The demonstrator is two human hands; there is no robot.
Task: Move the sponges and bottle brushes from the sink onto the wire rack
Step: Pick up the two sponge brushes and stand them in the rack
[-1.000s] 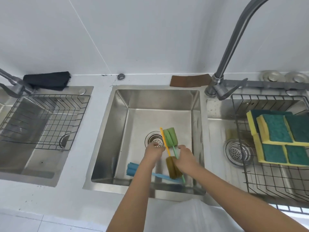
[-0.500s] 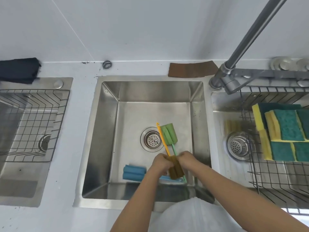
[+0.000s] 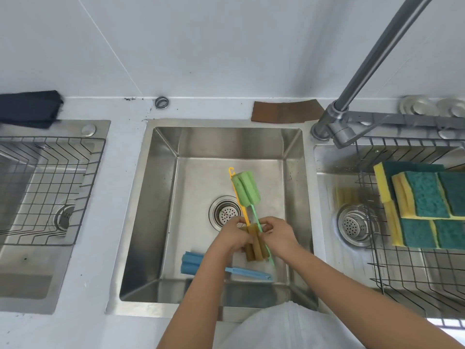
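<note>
1. Hands: left hand (image 3: 232, 236) and right hand (image 3: 278, 234) both pinch the brown brush (image 3: 254, 244) mid-sink (image 3: 163, 197).
2. Brush handle runs toward 11 o'clock; wire rack (image 3: 412, 268) sits at 3 o'clock, right hand closer.

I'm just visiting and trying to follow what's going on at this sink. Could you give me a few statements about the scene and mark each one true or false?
1. Both hands, the left hand and the right hand, are down in the middle sink. True.
2. The blue bottle brush is already on the wire rack. False: it lies on the sink floor.
3. Green-and-yellow sponges sit on the wire rack at the right. True.
4. The green bottle brush stands upright in a cup. False: it rests in the sink, beside the orange-handled brush.
5. Water is running from the tap. False: none is visible.
</note>
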